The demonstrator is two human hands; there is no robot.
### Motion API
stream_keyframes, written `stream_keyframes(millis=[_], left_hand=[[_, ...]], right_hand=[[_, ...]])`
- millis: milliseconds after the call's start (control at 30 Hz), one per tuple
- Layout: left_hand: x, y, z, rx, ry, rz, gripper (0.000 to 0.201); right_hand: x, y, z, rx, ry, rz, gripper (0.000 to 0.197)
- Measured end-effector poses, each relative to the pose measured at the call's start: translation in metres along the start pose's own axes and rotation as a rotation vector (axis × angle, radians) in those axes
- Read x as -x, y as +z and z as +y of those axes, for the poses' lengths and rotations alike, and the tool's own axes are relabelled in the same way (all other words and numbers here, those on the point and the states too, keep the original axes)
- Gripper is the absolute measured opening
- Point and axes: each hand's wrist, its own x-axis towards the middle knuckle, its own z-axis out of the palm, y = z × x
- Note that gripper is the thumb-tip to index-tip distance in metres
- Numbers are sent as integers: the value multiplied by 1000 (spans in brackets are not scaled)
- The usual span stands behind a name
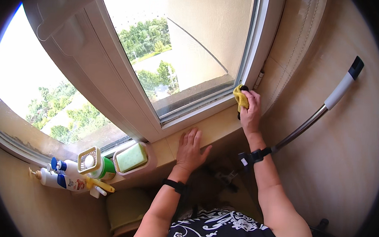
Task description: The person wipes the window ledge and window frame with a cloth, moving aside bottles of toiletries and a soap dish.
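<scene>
A yellow cloth [241,99] with dark parts at its edges is gripped in my right hand [251,108]. It touches the lower right corner of the white window frame [216,106], near a small hinge [259,79]. My left hand [190,149] lies flat on the tan tiled sill [164,154], its fingers spread and nothing in it. Dirt shows in the track [194,111] along the bottom of the window. Dark bands are strapped around both my wrists.
Left on the sill stand a basket with a green sponge [131,157], a green container [106,169], a small soap basket [89,160] and several bottles [60,179]. A mop-like pole [304,125] leans at the right wall. Below sits an olive cushion [127,208].
</scene>
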Motion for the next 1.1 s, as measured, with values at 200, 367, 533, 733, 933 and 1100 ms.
stream_keyframes(millis=[200,367,533,733,933,1100], left_hand=[[-5,2,3,8,-22,20,73],[-1,10,-5,-9,-20,-128,75],[0,10,-3,-16,-32,-15,75],[-5,17,-1,-58,-1,-92,69],[-6,17,-5,-82,19,-282,64],[-2,2,-5,-10,-2,-85,62]], right_hand=[[22,35,-54,18,-106,-189,33],[38,57,-114,-148,-310,-393,30],[-2,18,-9,158,-201,-328,26],[9,25,-51,65,-229,-302,28],[42,63,-144,-187,-438,-449,21],[11,34,-65,31,-325,-431,25]])
